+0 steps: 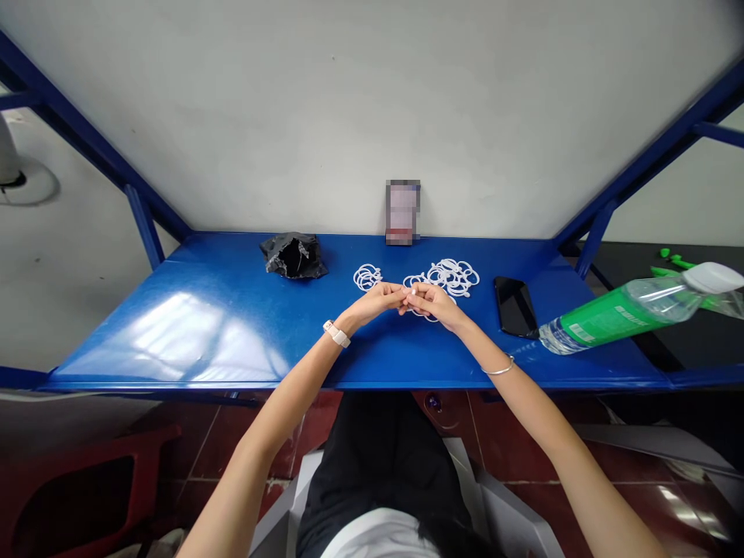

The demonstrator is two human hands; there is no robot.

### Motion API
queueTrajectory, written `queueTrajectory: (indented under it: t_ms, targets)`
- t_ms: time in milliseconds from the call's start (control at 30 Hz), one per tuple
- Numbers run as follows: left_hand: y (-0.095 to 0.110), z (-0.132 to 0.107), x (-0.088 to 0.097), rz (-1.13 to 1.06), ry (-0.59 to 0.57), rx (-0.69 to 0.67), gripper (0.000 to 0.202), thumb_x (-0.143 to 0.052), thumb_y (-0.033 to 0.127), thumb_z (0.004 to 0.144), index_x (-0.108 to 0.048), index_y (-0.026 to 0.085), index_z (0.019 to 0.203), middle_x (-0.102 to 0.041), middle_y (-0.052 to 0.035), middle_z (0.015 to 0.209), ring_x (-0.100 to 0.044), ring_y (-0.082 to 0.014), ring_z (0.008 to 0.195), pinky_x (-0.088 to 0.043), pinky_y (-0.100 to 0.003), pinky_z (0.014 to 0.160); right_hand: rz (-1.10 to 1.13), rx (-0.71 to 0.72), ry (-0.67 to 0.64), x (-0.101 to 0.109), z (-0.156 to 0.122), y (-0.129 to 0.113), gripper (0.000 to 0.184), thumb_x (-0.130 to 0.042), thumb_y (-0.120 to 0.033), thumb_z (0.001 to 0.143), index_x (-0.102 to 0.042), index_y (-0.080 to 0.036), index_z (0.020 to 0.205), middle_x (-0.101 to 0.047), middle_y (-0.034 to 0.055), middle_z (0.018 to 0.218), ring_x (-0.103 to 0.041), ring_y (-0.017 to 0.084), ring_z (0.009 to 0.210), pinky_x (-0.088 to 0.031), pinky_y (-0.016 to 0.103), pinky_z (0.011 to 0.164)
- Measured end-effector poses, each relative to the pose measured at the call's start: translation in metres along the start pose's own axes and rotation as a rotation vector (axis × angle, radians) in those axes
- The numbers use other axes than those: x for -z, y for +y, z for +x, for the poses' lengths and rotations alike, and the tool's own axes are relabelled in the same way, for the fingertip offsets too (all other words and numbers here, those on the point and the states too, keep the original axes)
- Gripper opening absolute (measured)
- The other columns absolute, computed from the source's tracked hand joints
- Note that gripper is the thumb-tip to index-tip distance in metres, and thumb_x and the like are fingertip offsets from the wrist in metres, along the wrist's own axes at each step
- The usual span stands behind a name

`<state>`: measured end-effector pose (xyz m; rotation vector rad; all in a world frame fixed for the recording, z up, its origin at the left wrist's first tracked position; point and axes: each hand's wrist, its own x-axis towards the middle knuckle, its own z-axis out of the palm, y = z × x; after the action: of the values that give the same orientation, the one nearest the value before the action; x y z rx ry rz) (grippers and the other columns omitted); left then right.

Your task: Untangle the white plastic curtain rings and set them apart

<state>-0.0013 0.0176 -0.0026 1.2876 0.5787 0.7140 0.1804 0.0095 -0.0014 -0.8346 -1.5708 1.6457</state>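
Note:
Over the middle of the blue table, my left hand [377,301] and my right hand [435,304] meet fingertip to fingertip, both closed in a pinch. A small white end shows between the fingers, seemingly part of a thin white ring; my fingers hide most of it. Just behind and under my right hand lies a loose heap of white rings [453,275] with small knobs on them. A smaller group of white rings [367,277] rests behind my left hand.
A crumpled black plastic bag [295,256] lies at the back left. A blurred-out upright phone-like object [403,213] leans on the wall. To the right are a black phone [515,308] and a large green-labelled bottle [628,310]. Blue frame bars [145,225] flank the table [232,310].

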Motion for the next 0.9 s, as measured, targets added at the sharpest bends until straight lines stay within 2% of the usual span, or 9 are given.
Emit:
queueTrajectory:
  t_ms: [133,233,367,567,767,900]
  targets:
    - [0.002,-0.001,-0.005,-0.134,-0.079,0.011,0.049,-0.079,0.056,0.073,-0.066,0.009,0.076,-0.050,0.0021,0.057,-0.036,-0.0055,0.050,-0.027,-0.024,0.054,0.145,-0.038,-0.044,0.000,0.000,0.003,0.052,-0.073,-0.066,0.074,-0.053,-0.018,0.066,-0.036,-0.0085,0.053,-0.025,0.005,0.047,-0.017,0.022,0.046]
    - [0.000,0.001,-0.010,-0.239,-0.091,-0.001,0.050,-0.082,0.056,0.070,-0.064,0.010,0.073,-0.041,0.0053,0.054,-0.030,-0.0045,0.048,-0.024,-0.023,0.051,0.198,-0.024,0.017,-0.002,0.001,0.006,0.059,-0.071,-0.070,0.074,-0.044,-0.020,0.058,-0.026,-0.0093,0.050,-0.020,0.006,0.047,-0.018,0.023,0.047]
    - [-0.004,0.003,-0.015,-0.290,-0.084,-0.010,0.048,-0.080,0.053,0.074,-0.057,0.012,0.065,-0.030,0.0076,0.050,-0.028,-0.0051,0.047,-0.026,-0.023,0.050,0.207,-0.023,0.097,-0.004,0.003,0.009,0.064,-0.075,-0.072,0.066,-0.039,-0.021,0.055,-0.025,-0.0090,0.049,-0.018,0.006,0.047,-0.019,0.024,0.047]
    - [-0.007,0.005,-0.018,-0.264,-0.061,0.005,0.056,-0.079,0.059,0.073,-0.045,0.017,0.057,-0.026,0.0072,0.049,-0.029,-0.0069,0.048,-0.030,-0.026,0.054,0.203,-0.024,0.134,-0.004,0.003,0.011,0.068,-0.075,-0.076,0.062,-0.035,-0.022,0.052,-0.020,-0.0086,0.048,-0.017,0.007,0.046,-0.019,0.026,0.046]
    - [-0.005,0.005,-0.021,-0.221,-0.060,0.004,0.061,-0.080,0.068,0.063,-0.046,0.018,0.057,-0.024,0.0077,0.047,-0.025,-0.0075,0.048,-0.026,-0.028,0.053,0.173,-0.045,0.161,-0.008,0.004,0.007,0.072,-0.074,-0.080,0.056,-0.032,-0.023,0.049,-0.019,-0.0081,0.046,-0.016,0.007,0.045,-0.019,0.026,0.044]
    - [-0.006,0.004,-0.020,-0.210,-0.078,-0.010,0.061,-0.079,0.067,0.066,-0.044,0.018,0.057,-0.023,0.0078,0.048,-0.026,-0.0074,0.049,-0.027,-0.028,0.054,0.221,-0.029,0.150,-0.008,0.004,0.009,0.070,-0.076,-0.076,0.058,-0.032,-0.022,0.050,-0.020,-0.0084,0.044,-0.016,0.007,0.043,-0.018,0.025,0.043]
